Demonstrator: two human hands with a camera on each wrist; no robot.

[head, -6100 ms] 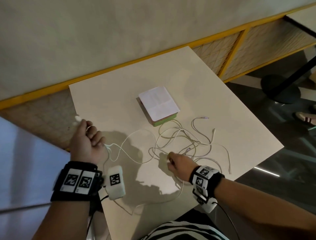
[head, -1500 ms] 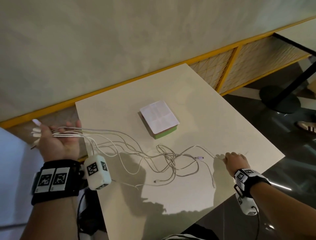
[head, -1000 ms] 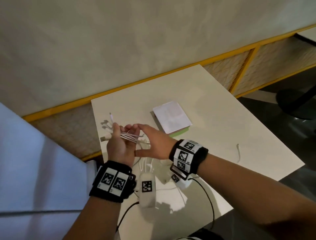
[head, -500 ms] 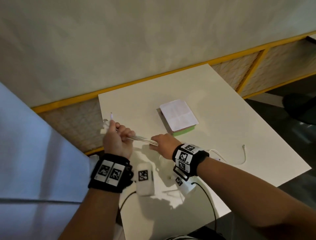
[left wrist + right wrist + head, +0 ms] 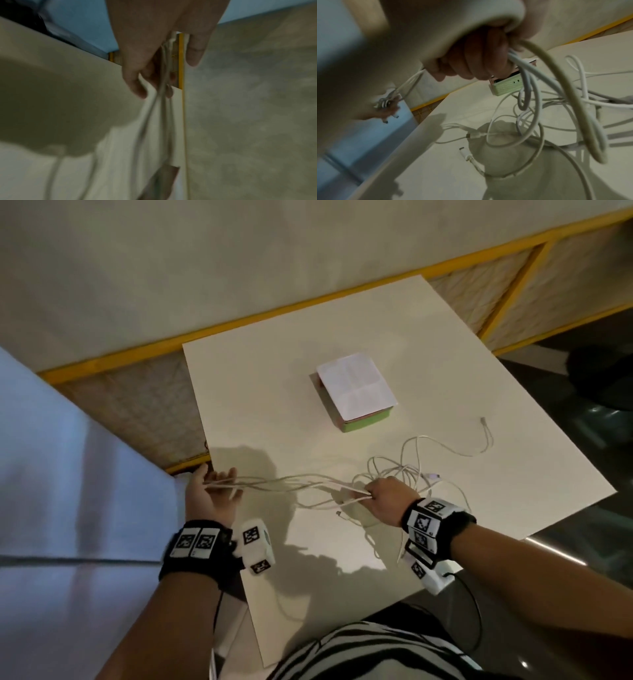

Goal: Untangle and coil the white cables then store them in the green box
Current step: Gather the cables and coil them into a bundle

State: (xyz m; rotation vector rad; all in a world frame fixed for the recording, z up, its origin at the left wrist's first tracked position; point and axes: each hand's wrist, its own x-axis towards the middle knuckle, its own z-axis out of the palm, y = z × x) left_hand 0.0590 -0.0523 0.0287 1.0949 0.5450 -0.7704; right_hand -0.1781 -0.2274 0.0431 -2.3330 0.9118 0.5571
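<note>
From the head view we see our left hand (image 5: 210,498) at the table's (image 5: 445,364) left edge and our right hand (image 5: 385,501) well to its right, with several strands of the white cables (image 5: 291,484) stretched between them. Our right wrist view adds what the head view cannot: the right fingers (image 5: 471,65) are curled tight around a bundle of strands, with loose loops hanging below the fist and plug ends lying on the table beneath. It also shows the green box (image 5: 506,85) beyond our right hand, its side ribbed; from the head view a white paper (image 5: 356,386) covers its top.

Our left wrist view is blurred, but the left fingers (image 5: 137,83) are bent around the strands, pinching them against the palm, while one finger sticks out straight. How many cables there are we cannot tell.

Past our right hand, a tangle of loops rests on the table, one end trailing farther right. A yellow rail (image 5: 239,323) runs beyond the table.
</note>
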